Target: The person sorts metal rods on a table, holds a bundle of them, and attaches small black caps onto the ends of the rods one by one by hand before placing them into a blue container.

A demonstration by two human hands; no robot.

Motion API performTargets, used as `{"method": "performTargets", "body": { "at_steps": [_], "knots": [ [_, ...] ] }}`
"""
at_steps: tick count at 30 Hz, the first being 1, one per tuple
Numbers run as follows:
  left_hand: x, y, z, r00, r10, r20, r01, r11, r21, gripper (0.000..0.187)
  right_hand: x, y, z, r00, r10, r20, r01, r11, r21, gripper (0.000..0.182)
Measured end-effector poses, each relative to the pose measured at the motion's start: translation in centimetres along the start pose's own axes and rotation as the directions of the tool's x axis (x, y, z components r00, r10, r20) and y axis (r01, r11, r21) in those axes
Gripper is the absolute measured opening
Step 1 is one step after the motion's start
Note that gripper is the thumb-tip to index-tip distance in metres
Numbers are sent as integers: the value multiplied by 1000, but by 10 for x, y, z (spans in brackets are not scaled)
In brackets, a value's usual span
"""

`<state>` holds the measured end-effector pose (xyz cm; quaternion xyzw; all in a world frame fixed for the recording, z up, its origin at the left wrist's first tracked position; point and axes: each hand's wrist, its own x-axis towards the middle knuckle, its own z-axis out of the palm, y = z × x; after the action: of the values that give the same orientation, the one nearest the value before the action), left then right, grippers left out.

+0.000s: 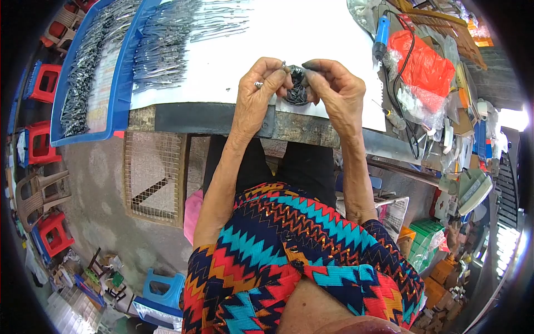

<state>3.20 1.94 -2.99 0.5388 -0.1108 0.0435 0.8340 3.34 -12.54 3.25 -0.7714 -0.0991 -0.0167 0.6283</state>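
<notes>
My left hand [263, 82] is closed in a pinch, with a small silvery metal piece [283, 65] showing at its fingertips. Another shiny metal bit [258, 85] shows against the same hand's fingers. Opposite it, my right hand [337, 84] has thumb and forefinger drawn together; I cannot tell what is between them. Both hands are over a round dark container [297, 99] of small black pieces near the table's front edge. To the left, rows of thin dark strips with silvery parts [161, 55] lie on the white table covering [222, 61].
A blue tray [119, 94] full of similar strips stands at the left. On the right are a blue-handled tool [381, 34] with a black cord, a red plastic bag [409, 61] and clutter. Red stools [47, 83] and a blue stool [161, 286] stand on the floor.
</notes>
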Motion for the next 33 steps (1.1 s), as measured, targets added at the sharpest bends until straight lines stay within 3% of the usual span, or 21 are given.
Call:
{"method": "performTargets", "body": {
  "at_steps": [2, 9, 18, 24, 33],
  "knots": [
    [-1, 0, -1, 1000, -5, 13, 5, 1000, -4, 20, 1, -3, 5, 998, -26, -53, 22, 997, -76, 18],
    [-2, 4, 3, 1000, -20, 4, 20, 1000, 8, 19, 21, 8, 11, 998, -46, -43, 57, 940, 336, 17],
    [-1, 5, 3, 999, -53, 3, 52, 997, 50, 18, 26, 10, 17, 997, -33, 64, 4, 911, 411, 15],
    [-1, 4, 3, 998, -55, 4, 55, 998, 39, 18, 26, 9, 17, 997, -59, 48, 41, 947, 318, 13],
    [-2, 8, 5, 999, -46, 17, 45, 997, 61, 21, 21, -8, 22, 981, -191, 7, 190, 969, -157, 9]
  ]
}}
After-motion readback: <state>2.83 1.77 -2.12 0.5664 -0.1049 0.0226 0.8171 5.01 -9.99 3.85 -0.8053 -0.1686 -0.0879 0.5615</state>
